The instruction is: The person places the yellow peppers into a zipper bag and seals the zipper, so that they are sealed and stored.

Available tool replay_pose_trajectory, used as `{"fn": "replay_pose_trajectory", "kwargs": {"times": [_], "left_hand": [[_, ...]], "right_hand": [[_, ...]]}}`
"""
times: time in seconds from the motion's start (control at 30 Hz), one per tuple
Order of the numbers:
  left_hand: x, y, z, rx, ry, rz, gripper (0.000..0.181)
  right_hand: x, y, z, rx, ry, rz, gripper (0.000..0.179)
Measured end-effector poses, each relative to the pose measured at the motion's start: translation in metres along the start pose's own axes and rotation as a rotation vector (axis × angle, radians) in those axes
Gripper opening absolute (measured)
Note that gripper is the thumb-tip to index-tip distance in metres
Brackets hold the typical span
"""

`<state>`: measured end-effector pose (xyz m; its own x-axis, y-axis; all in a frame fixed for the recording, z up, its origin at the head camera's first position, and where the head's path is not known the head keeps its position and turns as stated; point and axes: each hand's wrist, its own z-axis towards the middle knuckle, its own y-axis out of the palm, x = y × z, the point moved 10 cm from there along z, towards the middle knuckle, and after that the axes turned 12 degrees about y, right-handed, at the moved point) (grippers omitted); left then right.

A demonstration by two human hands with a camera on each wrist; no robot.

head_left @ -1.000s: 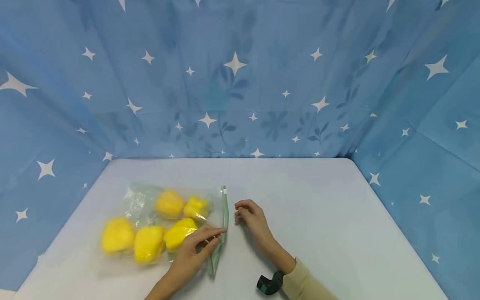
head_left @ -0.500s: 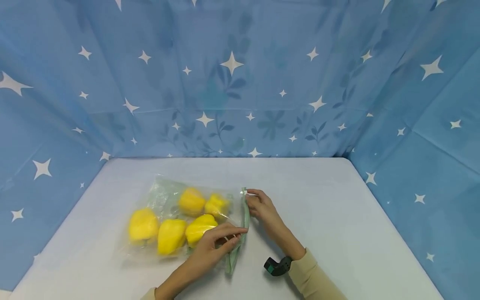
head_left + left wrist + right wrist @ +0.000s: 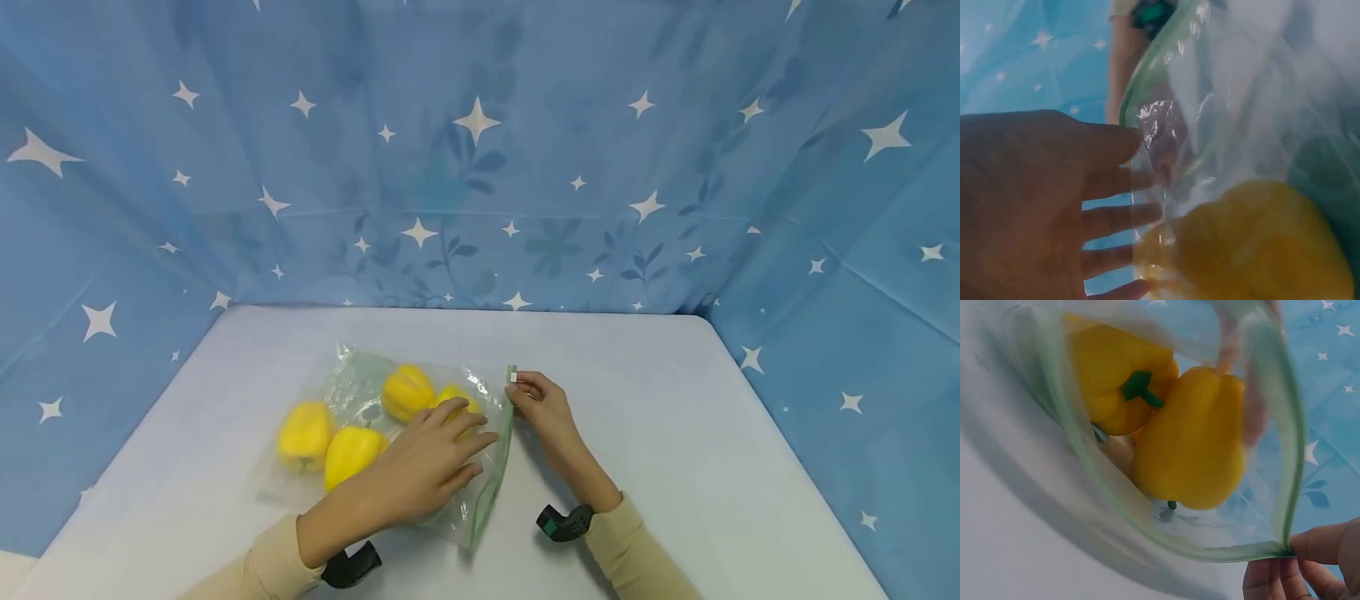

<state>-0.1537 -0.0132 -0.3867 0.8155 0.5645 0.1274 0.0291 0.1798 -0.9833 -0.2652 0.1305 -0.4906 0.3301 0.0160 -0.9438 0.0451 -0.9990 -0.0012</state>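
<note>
A clear zip bag [image 3: 356, 385] with a green zip edge [image 3: 1222, 554] lies on the table with several yellow bell peppers [image 3: 306, 435] inside. Its mouth gapes in the right wrist view, showing two peppers [image 3: 1191, 444] with green stems. My right hand [image 3: 547, 421] pinches the far corner of the zip edge between thumb and fingers. My left hand [image 3: 420, 467] spreads its fingers over the bag near the mouth and hides part of the peppers. In the left wrist view, the left hand [image 3: 1029, 194] has straight fingers against the clear plastic, beside a pepper [image 3: 1266, 244].
The white table [image 3: 675, 433] extends to the right of the bag. Blue star-patterned curtains [image 3: 480, 183] stand behind it and along both sides. A black wrist device [image 3: 566, 523] sits at the right wrist, and another [image 3: 351, 567] at the left.
The bag has slid to the right. My right hand has gone from beside the bag to pinching its far corner. My left hand has left the zip edge, fingers now spread, and the mouth has widened.
</note>
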Motion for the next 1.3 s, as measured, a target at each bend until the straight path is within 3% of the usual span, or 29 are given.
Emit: {"fn": "replay_pose_trajectory", "kwargs": {"times": [0.07,0.13,0.33,0.43,0.53,0.63,0.7,0.8,0.9,1.03,1.17,1.3], "left_hand": [[0.000,0.010,0.001,-0.085,0.016,0.080,0.044],[0.001,0.017,0.002,-0.117,0.033,0.148,0.046],[0.003,0.016,0.013,-0.053,0.101,0.332,0.039],[0.000,0.018,0.020,-0.086,0.135,0.369,0.038],[-0.007,0.019,0.026,-0.162,0.156,0.242,0.037],[-0.017,0.013,0.031,-0.207,0.144,-0.027,0.033],[-0.027,0.001,0.039,-0.196,0.135,-0.158,0.029],[-0.053,-0.021,0.063,-0.130,0.111,-0.226,0.025],[-0.082,-0.031,0.090,-0.107,0.064,-0.225,0.023],[-0.111,-0.012,0.114,-0.198,-0.019,-0.271,0.025],[-0.125,0.016,0.125,-0.307,-0.074,-0.326,0.026],[-0.132,0.028,0.134,-0.317,-0.088,-0.464,0.022]], "right_hand": [[0.003,-0.001,0.000,0.009,0.010,-0.004,0.033],[0.005,-0.002,0.000,0.017,0.022,-0.002,0.033],[0.002,-0.005,0.003,0.034,0.010,0.028,0.032],[0.000,-0.007,0.004,0.032,-0.001,0.032,0.033],[0.004,-0.007,0.004,0.028,0.006,0.039,0.033],[0.011,-0.006,0.002,0.016,0.034,0.033,0.033],[0.012,-0.007,0.003,0.012,0.054,0.031,0.031],[0.001,-0.010,0.007,0.031,0.040,0.012,0.031],[-0.014,-0.015,0.011,0.058,0.007,-0.033,0.032],[-0.022,-0.017,0.014,0.071,0.018,-0.095,0.029],[-0.025,-0.013,0.014,0.063,0.011,-0.132,0.028],[-0.033,-0.011,0.017,0.067,-0.002,-0.166,0.027]]}}
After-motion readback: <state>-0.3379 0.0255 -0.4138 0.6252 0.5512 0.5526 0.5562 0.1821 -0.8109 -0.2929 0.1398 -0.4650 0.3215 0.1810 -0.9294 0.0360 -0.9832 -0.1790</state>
